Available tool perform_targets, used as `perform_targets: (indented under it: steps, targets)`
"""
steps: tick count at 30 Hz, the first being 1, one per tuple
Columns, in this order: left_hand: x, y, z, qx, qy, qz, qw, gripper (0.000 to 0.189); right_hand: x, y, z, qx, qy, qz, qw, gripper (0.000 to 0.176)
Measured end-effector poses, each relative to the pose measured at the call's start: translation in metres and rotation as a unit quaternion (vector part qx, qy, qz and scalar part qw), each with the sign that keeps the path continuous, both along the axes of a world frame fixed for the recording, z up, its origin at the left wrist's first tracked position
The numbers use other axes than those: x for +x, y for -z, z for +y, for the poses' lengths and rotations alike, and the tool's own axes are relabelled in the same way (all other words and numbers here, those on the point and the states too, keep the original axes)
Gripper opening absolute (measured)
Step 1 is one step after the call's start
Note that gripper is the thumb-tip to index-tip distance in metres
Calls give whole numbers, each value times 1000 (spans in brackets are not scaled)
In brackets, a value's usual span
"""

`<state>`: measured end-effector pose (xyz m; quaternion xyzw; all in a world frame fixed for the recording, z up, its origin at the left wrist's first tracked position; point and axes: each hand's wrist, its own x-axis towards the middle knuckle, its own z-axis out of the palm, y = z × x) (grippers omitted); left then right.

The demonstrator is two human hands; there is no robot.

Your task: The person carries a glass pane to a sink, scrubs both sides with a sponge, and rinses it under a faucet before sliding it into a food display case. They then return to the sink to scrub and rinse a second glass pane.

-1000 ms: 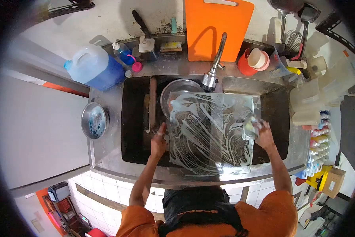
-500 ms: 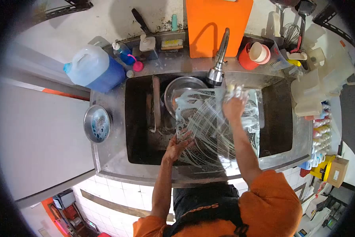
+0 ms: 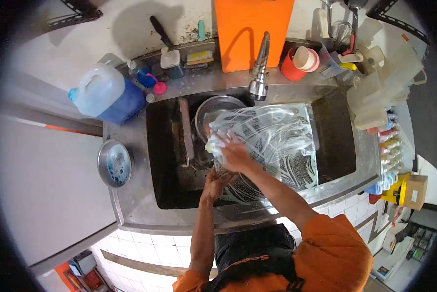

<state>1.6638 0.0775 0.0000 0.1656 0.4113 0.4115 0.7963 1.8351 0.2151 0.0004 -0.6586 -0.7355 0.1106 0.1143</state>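
A clear flat sheet [image 3: 277, 141] streaked with white suds lies across the sink [image 3: 335, 141], partly over a round metal bowl [image 3: 221, 103]. My left hand [image 3: 217, 184] grips the sheet's left edge near the lower corner. Covered in foam, my right hand [image 3: 232, 153] presses a pale yellowish sponge [image 3: 209, 147] on the sheet's upper left part, just above my left hand. The sponge is mostly hidden by fingers and suds. Above the sheet hangs the metal faucet head [image 3: 258, 89].
On the left counter stands a metal bowl [image 3: 115, 163] of bluish suds. A blue-liquid jug [image 3: 109, 95], a soap dispenser [image 3: 171, 62], an orange board [image 3: 252, 34] and red cups [image 3: 292, 68] line the back. Plastic containers [image 3: 369, 100] stand at the right.
My right hand has swept from the sheet's upper right to its left side, close to my left hand. The suds streaks have changed. The whole view has shifted slightly.
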Motion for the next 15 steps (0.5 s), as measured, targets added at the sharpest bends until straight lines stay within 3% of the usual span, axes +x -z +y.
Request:
perform_targets:
  steps: [2, 3, 4, 6, 7, 8, 9, 11, 12, 13, 14, 15]
  targets:
    - [-1, 0, -4, -10, 8, 11, 1000, 56, -10, 5, -7, 219, -65, 15, 973, 27]
    - [1, 1, -6, -10, -6, -2, 1000, 53, 14, -20, 7, -57, -23, -55, 997, 27]
    - [2, 0, -5, -6, -20, -16, 1000, 51, 13, -36, 10, -57, -16, -55, 997, 27]
    - [2, 1, -4, 5, -19, -21, 1000, 51, 8, -56, 20, -271, 68, -105, 954, 37]
    - [3, 2, -6, 9, -23, -24, 999, 50, -13, -19, -13, -29, 24, -128, 991, 36]
    - [5, 3, -6, 11, -13, -27, 999, 50, -21, -15, -43, 39, -82, -3, 996, 37]
    - [7, 4, -7, 22, -12, -33, 999, 49, -26, -14, -58, 107, -191, 121, 968, 39]
    - [1, 7, -7, 41, -12, -38, 998, 48, 6, -47, -71, 22, -103, 145, 984, 41]
    - [-1, 7, -7, 38, -9, -36, 999, 48, 46, 8, -58, 89, -27, -15, 996, 41]
    - [-2, 7, -5, 31, -6, -21, 999, 49, 84, -22, -52, 206, 19, -207, 956, 39]
    - [-2, 5, -7, 21, -3, -6, 1000, 51, 130, -11, -31, -147, 153, -107, 971, 44]
    - [0, -2, -8, 35, -12, 16, 999, 46, 148, 5, -24, -152, 156, -108, 970, 44]
